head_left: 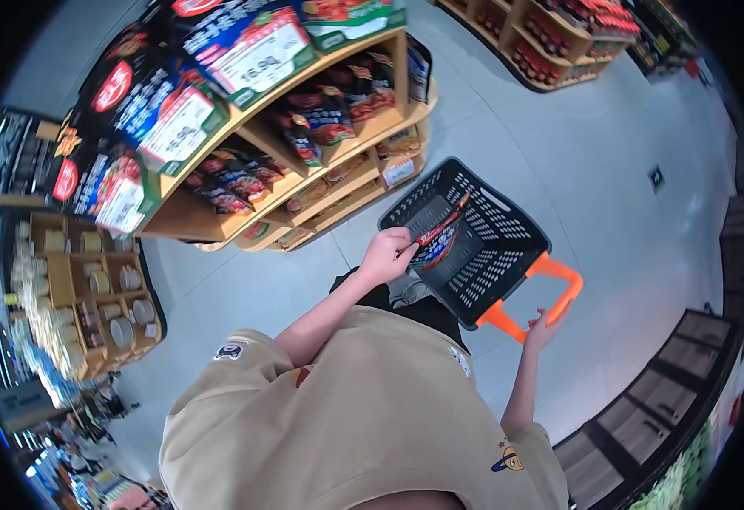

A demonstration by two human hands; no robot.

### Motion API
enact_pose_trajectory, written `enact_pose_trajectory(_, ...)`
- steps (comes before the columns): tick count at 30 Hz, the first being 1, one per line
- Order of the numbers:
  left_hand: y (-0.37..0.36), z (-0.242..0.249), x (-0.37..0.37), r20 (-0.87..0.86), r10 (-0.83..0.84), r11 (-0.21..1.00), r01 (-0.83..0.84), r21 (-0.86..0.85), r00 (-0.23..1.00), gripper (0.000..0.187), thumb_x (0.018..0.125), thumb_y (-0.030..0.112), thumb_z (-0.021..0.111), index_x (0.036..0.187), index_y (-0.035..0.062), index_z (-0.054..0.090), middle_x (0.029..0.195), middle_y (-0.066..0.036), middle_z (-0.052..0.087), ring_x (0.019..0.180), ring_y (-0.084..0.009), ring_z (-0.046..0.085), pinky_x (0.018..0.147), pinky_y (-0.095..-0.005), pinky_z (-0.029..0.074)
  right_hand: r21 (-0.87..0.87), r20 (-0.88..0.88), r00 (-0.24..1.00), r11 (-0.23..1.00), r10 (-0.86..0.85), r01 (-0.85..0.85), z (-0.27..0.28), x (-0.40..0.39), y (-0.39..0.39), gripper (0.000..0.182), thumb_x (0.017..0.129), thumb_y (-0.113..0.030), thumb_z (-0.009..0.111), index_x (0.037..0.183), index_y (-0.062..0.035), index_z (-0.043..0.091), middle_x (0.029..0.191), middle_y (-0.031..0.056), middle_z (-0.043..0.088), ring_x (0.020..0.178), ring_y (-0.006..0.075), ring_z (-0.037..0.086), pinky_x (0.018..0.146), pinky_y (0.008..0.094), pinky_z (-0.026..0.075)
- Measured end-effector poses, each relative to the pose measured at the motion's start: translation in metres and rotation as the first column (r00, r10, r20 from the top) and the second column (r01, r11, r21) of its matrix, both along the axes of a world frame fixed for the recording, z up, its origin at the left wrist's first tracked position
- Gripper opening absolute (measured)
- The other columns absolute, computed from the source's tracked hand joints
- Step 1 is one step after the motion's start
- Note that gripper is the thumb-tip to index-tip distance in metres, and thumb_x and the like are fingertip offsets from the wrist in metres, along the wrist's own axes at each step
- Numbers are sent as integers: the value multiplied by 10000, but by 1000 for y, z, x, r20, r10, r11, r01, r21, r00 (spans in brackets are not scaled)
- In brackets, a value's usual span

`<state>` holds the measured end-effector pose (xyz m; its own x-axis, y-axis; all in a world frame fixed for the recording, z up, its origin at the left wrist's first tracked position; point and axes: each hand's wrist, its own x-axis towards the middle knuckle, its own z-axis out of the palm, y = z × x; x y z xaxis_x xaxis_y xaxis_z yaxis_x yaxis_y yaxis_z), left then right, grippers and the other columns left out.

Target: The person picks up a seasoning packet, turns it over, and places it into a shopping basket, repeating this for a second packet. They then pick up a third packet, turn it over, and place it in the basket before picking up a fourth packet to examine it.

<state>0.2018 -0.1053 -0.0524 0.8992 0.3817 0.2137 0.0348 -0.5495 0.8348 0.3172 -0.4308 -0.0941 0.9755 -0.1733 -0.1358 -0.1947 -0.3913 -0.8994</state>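
My left hand (389, 253) is closed on the edge of a dark food packet (440, 240) with red and blue print, held over the opening of a black shopping basket (499, 238). The basket has slotted sides and an orange handle (569, 293). With its fingers wrapped round that handle, my right hand (544, 326) grips it near the lower corner. Inside the basket, the bare slotted floor and walls show around the packet.
A curved wooden shelf unit (338, 157) with similar packets and price cards (261, 64) stands at the front left. Left of me is a rack of bowls (100, 285). Dark wooden cabinets (644, 408) line the right side. Another stocked shelf (550, 38) is farther off.
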Motion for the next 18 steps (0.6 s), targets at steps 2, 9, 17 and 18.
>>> enact_pose_trajectory(2,10,17,-19,64,62,998,-64,17,996,206,685,39,542,525,-49,447,540,-119,423,509,-260,457,464,-319,336,-14,79,996,999,42,-41,0,-1,3,561,769,-19,389,1278,-170,206,928,130,495,541,121,473,461,223,391)
enact_pose_trajectory(9,40,45,-99,58,296,955,-295,-32,953,183,719,72,536,588,-48,490,508,-96,440,452,-194,440,445,-283,328,-941,169,981,311,96,132,9,-9,23,521,780,-118,464,1251,-69,247,1210,185,326,1135,312,282,935,394,219)
enact_pose_trajectory(17,85,87,-199,209,486,373,15,-928,849,370,767,231,495,999,-57,490,913,-125,566,799,-170,556,715,-253,425,-97,208,617,644,759,-759,2,-83,205,682,686,-179,628,1228,-5,254,1248,159,280,1168,259,245,962,347,192)
enact_pose_trajectory(18,87,100,-206,231,524,316,65,-947,820,372,794,232,438,1022,-60,466,972,-144,546,839,-194,554,756,-282,428,23,145,506,508,851,-861,14,-101,232,676,692,-178,621,1234,-19,250,1258,153,262,1175,245,236,952,326,212)
